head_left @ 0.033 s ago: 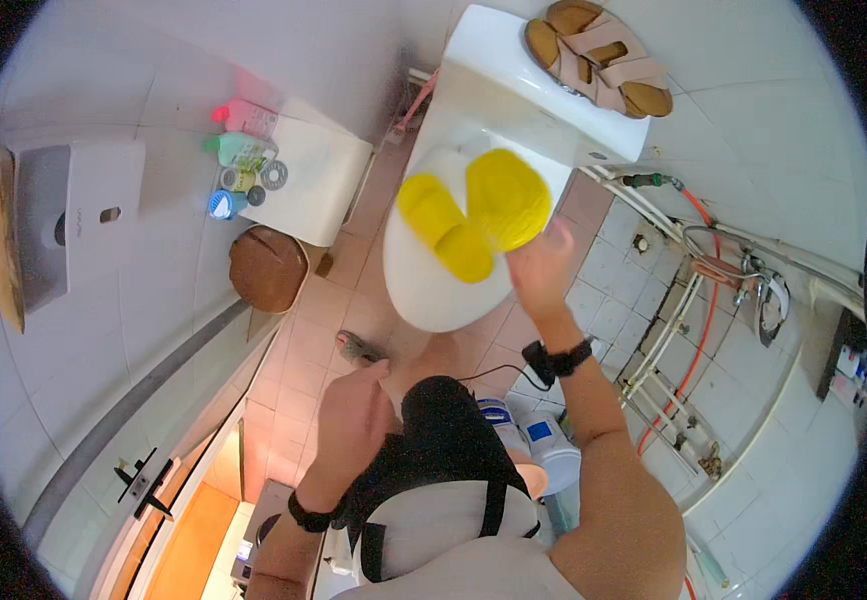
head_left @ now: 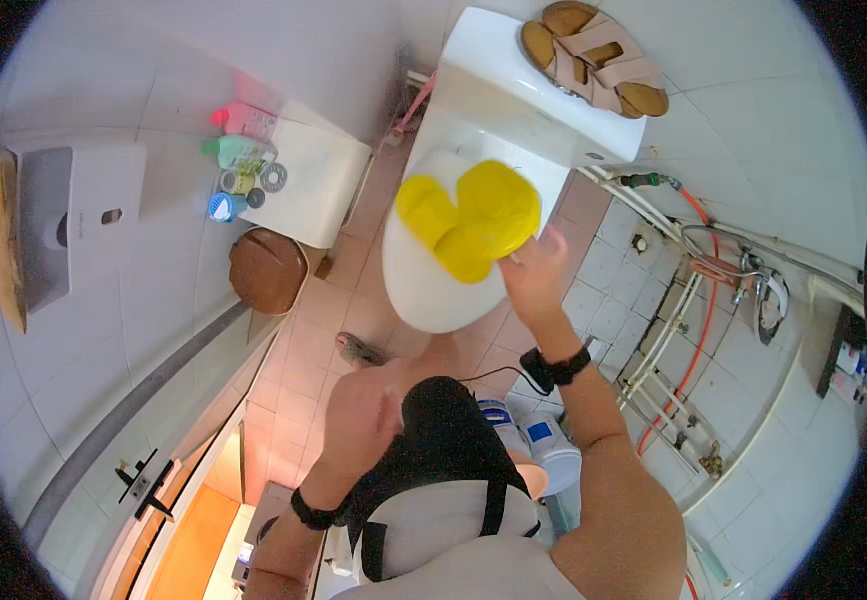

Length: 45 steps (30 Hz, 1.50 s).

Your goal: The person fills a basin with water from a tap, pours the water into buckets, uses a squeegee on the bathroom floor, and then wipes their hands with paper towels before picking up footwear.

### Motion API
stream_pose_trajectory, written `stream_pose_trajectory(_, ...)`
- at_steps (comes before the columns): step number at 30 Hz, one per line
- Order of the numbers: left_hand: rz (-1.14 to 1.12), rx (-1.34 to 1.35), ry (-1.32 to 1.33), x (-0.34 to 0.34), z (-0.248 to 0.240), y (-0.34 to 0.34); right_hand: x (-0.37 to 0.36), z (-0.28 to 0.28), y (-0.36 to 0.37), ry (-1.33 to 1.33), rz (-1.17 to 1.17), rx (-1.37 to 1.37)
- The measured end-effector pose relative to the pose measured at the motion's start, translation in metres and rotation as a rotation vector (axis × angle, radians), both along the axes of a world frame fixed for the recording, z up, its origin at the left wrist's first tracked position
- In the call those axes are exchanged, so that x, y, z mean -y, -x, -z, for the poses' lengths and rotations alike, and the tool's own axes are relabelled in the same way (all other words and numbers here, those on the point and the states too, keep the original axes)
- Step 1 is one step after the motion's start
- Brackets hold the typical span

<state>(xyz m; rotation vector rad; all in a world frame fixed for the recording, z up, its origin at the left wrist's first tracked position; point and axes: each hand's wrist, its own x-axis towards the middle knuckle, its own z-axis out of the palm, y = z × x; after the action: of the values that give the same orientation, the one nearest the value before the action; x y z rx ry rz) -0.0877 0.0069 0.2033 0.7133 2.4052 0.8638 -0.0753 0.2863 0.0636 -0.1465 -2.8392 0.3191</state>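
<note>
Two yellow slippers are over the white toilet (head_left: 423, 290). One yellow slipper (head_left: 423, 200) lies on the toilet's closed lid. The other yellow slipper (head_left: 498, 205) is tilted and overlaps it, with its near right end pinched by my right hand (head_left: 535, 278). Some fingers of that hand stick out beside the slipper. My left hand (head_left: 361, 420) hovers by my black-clad knee, loosely curled, and nothing shows in it.
Beige sandals (head_left: 598, 60) lie on the toilet tank. To the left, a white cabinet (head_left: 308, 180) holds several bottles, beside a brown-topped bin (head_left: 268, 270). Pipes and a red hose (head_left: 693, 370) run along the right wall. Near my legs are white buckets (head_left: 553, 455).
My right hand has shifted slightly left and toward me with the yellow slipper, which now overlaps the other one more. My left hand has turned and moved a little to the right.
</note>
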Motion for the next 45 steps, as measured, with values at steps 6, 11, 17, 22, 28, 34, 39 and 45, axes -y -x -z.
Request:
stream_pose_trajectory(6, 0.169, 0.122, 0.003, -0.025, 0.005, 0.002, 0.006, -0.037, 0.009, 0.084, 0.004, 0.189)
stream_pose_trajectory(11, 0.133, 0.227, 0.093, -0.022, 0.008, -0.007, -0.004, 0.030, 0.061, -0.371, -0.120, 0.705)
stream_pose_trajectory(17, 0.080, 0.331, 0.066, -0.013, 0.005, -0.010, -0.007, 0.148, 0.110, -0.227, -0.224, 0.718)
stream_pose_trajectory(22, -0.063, 0.315, 0.025, 0.011, 0.018, -0.023, 0.018, 0.125, 0.063, 0.330, 0.267, 0.103)
stream_pose_trajectory(28, -0.267, 0.469, 0.034, 0.027, 0.034, -0.025, 0.034, 0.168, 0.002, 1.673, 0.993, 0.530)
stream_pose_trajectory(34, -0.396, 0.580, -0.111, 0.021, 0.038, -0.023, 0.055, 0.265, 0.052, 1.695, 0.930, 0.108)
stream_pose_trajectory(39, -0.405, 0.620, -0.121, 0.029, 0.045, -0.026, 0.077, 0.253, 0.062, 1.268, 1.097, 0.015)
stream_pose_trajectory(45, -0.415, 0.636, -0.278, 0.004, 0.057, -0.018, 0.076, 0.138, -0.027, 1.328, 0.486, 0.314)
